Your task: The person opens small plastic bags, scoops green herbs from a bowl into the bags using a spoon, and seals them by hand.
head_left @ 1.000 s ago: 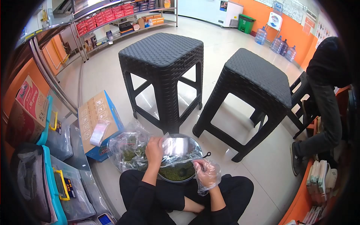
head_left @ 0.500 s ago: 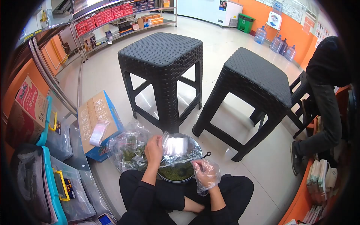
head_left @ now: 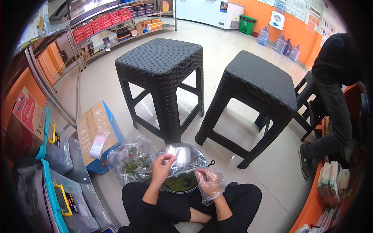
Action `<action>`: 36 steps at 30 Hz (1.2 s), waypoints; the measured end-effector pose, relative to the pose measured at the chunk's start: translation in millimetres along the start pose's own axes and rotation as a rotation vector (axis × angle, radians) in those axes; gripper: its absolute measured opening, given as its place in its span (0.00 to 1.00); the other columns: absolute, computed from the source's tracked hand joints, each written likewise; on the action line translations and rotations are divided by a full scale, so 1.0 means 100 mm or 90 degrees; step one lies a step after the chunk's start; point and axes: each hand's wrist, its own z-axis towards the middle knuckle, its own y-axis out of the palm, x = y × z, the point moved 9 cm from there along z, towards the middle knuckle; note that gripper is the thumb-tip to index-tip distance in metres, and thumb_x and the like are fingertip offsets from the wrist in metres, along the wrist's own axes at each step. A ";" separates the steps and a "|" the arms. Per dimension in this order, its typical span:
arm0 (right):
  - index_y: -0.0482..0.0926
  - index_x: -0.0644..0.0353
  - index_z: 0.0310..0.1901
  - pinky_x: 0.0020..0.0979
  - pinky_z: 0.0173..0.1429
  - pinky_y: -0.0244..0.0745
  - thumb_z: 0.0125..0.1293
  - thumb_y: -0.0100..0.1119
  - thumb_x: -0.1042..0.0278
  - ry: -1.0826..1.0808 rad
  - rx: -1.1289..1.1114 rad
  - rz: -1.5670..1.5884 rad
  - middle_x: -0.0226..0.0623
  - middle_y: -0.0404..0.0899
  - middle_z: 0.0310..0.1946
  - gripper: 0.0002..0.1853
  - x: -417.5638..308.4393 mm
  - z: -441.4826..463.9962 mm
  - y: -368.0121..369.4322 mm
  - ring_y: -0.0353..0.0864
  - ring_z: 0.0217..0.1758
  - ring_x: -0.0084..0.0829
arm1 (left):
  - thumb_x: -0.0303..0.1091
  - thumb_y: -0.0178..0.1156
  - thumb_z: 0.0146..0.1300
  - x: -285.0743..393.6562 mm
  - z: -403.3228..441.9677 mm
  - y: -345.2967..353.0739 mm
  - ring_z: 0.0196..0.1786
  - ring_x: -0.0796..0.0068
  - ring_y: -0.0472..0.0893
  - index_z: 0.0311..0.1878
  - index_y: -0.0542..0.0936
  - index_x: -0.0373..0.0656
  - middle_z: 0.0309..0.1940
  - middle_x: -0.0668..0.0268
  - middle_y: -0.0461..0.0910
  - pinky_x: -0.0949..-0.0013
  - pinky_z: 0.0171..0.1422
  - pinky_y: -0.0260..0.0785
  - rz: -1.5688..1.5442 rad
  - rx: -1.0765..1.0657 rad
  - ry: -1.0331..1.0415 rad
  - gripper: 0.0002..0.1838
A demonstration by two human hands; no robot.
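My bare left hand [head_left: 161,167] is closed, thumb and fingertips drawn together at the edge of some clear plastic bags [head_left: 182,155]. Whatever is pinched there is too fine to tell. A thin clear plastic glove covers my right hand [head_left: 211,183]. Its fingers are curled shut at the right side of a round pan [head_left: 179,192], and their contents cannot be made out. Green, moss-like flakes [head_left: 173,184] lie in the pan, with a dark round utensil partly in them. A black ring-ended handle [head_left: 211,163] sticks out past the rim. Left of the pan rests a clear bag of green flakes [head_left: 132,167].
Two black woven-pattern stools [head_left: 159,58] [head_left: 262,77] stand just ahead. At left are a cardboard box [head_left: 91,122] with a pack of small bags [head_left: 99,144] and lidded plastic bins [head_left: 74,198]. Another person's leg [head_left: 330,112] is at right, beside an orange shelf [head_left: 311,202].
My left hand has lowered slightly, and the plastic that stood up at its fingertips no longer shows there. My right hand stays beside the pan. The whole view has shifted a little.
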 end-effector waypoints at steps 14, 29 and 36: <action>0.83 0.64 0.42 0.28 0.41 0.75 0.63 0.61 0.75 -0.049 0.025 0.004 0.37 0.82 0.33 0.07 -0.17 0.03 -0.01 0.82 0.36 0.29 | 0.26 0.66 0.57 0.02 -0.42 0.74 0.36 0.81 0.80 0.37 0.83 0.39 0.35 0.69 0.82 0.78 0.37 0.68 -0.081 -0.174 0.086 0.05; 0.79 0.64 0.38 0.37 0.39 0.71 0.70 0.55 0.56 -0.009 -0.005 -0.166 0.45 0.78 0.30 0.16 0.61 -0.16 0.12 0.76 0.32 0.37 | 0.41 0.54 0.71 -0.06 -0.46 0.96 0.46 0.76 0.76 0.47 0.77 0.39 0.40 0.65 0.79 0.69 0.54 0.68 -0.049 -0.379 0.089 0.14; 0.68 0.45 0.65 0.38 0.39 0.76 0.69 0.44 0.45 0.049 -0.273 -0.534 0.37 0.81 0.44 0.26 1.09 -0.24 0.23 0.81 0.38 0.40 | 0.38 0.53 0.66 -0.02 -0.46 1.03 0.27 0.78 0.64 0.27 0.68 0.37 0.20 0.63 0.64 0.67 0.33 0.58 -0.050 -0.373 0.140 0.15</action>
